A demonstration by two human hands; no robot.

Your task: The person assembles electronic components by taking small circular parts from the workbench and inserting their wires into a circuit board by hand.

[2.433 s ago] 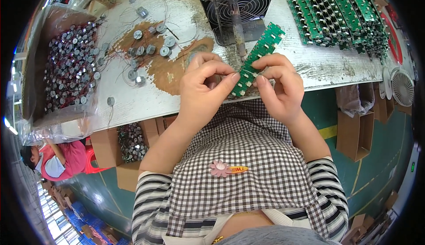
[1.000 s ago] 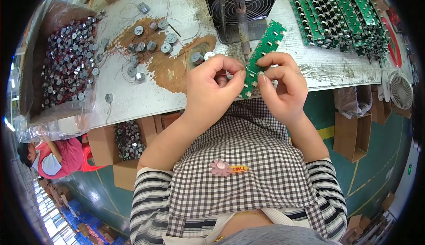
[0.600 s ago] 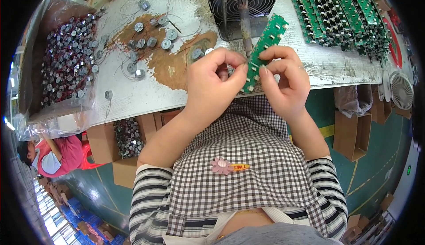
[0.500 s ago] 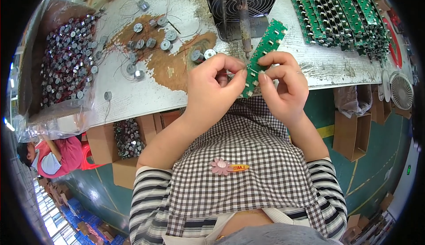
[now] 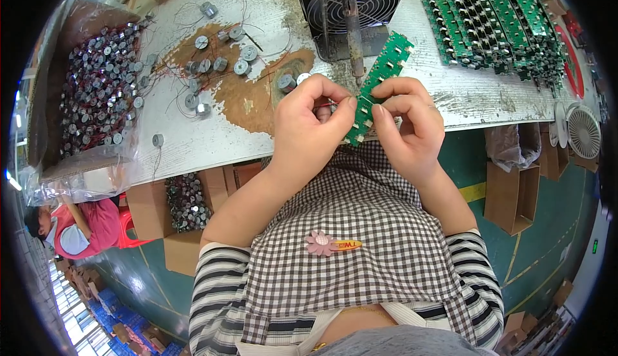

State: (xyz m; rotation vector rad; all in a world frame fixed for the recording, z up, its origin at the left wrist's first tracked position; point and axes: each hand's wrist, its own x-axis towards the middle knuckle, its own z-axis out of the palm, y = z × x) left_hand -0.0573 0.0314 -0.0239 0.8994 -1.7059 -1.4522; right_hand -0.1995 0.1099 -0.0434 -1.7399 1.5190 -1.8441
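Note:
A long green circuit board (image 5: 387, 63) with small white connectors slants between my hands, in front of an upright metal rod (image 5: 353, 44) whose lower tip is close to the board. My right hand (image 5: 412, 127) pinches the board's right edge between thumb and fingers. On the other side my left hand (image 5: 314, 121) is closed, thumb against forefinger, on a thin wire that shows red inside the curled fingers. The wire's end by the board is too fine to make out. Just behind my left knuckles lie a small round motor (image 5: 286, 83) and a partly hidden second one.
Several loose motors with wires (image 5: 205, 65) lie on the worn white table (image 5: 257, 138). At left stands a plastic-lined carton (image 5: 48, 98) full of motors. A black fan (image 5: 380, 2) stands at the back, stacked circuit boards (image 5: 496, 28) at the right. A person (image 5: 90, 227) sits at lower left.
Both hands and the circuit board have shifted slightly to the left, and the board's upper end sits a little lower. The grips look the same.

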